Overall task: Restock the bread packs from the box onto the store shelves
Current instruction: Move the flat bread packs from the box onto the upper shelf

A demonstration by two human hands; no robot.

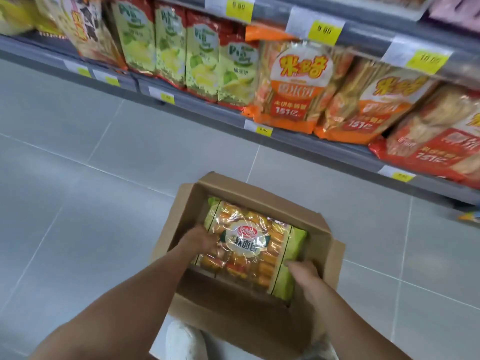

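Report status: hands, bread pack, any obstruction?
Left hand and right hand gripping bread pack by its ends. Pack inside the box, not shelved. Nothing over it.

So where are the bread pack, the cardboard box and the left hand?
bread pack [248, 241]: head view, on its round white label.
cardboard box [318, 242]: head view, on its inner right wall.
left hand [200, 240]: head view, on the hand's back.

the person has bare forearms and wears a white shoe.
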